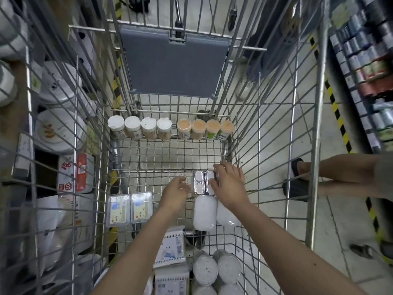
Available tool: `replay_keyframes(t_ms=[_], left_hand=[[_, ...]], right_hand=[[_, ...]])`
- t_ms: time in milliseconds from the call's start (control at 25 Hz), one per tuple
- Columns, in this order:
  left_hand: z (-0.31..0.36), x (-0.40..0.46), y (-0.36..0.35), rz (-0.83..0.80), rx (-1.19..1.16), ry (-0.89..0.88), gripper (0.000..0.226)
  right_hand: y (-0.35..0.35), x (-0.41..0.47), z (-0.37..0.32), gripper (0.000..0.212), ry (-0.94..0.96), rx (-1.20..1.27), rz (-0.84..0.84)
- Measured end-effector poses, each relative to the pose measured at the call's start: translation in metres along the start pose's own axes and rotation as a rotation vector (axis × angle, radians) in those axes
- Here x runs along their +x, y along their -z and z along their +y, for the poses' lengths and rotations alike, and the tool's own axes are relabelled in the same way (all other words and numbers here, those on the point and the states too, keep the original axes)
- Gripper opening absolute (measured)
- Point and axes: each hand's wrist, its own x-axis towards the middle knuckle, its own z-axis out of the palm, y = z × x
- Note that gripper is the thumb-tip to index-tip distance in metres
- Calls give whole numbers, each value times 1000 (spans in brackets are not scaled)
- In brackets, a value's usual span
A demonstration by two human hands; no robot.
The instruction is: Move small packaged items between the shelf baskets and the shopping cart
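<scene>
I look down into a wire shopping cart [161, 158]. Two small silvery packs [198, 182] stand side by side on its floor at the right. My right hand [228, 184] curls its fingers around the right-hand pack. My left hand [175, 191] pinches a small item at its fingertips just left of the packs; the item is mostly hidden. Two white pouches [204, 212] lie directly behind the packs, nearer to me.
Several lidded toothpick jars [148, 128] line the cart's far wall. Two flat clear packs [129, 208] lie at the left, boxes [170, 250] and round white packs [217, 269] near me. Shelves [365, 67] stand right, stacked goods left. Another person's leg [340, 173] is at right.
</scene>
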Motion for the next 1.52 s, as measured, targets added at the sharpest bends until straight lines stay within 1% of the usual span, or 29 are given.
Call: replay_keyframes(t_ms=[80, 160, 280, 440, 520, 640, 720, 840, 1000, 1120, 1240, 1360, 1520], left_hand=[[1, -14, 14, 18, 7, 4, 26], [4, -37, 31, 22, 92, -20, 23], [8, -90, 55, 36, 235, -87, 28], [11, -171, 80, 4, 500, -188, 33], [10, -212, 91, 46, 562, -226, 35], [9, -273, 103, 149, 572, -262, 39], [6, -316, 110, 225, 554, -250, 40], [-6, -368, 114, 339, 493, -210, 36], [-34, -443, 102, 558, 328, -135, 33], [-63, -505, 75, 739, 201, -86, 34], [-100, -563, 41, 903, 107, -22, 34], [-143, -624, 7, 1033, 49, 79, 37], [-197, -700, -31, 1235, -143, 142, 36]], right_hand=[[10, -16, -9, 39, -9, 65, 107], [23, -39, -20, 36, -17, 117, 133], [43, -85, -33, 37, -12, 127, 48], [70, -147, -48, 39, 45, 38, -98], [85, -177, -58, 38, 104, -9, -168], [110, -216, -70, 37, 208, -38, -208], [126, -242, -79, 36, 287, -37, -238], [143, -272, -86, 38, 411, -47, -265], [160, -304, -93, 37, 628, -167, -296], [164, -335, -97, 39, 767, -212, -319], [158, -366, -103, 36, 927, -268, -368], [151, -412, -119, 32, 1081, -294, -427], [136, -484, -150, 32, 1305, -323, -495]])
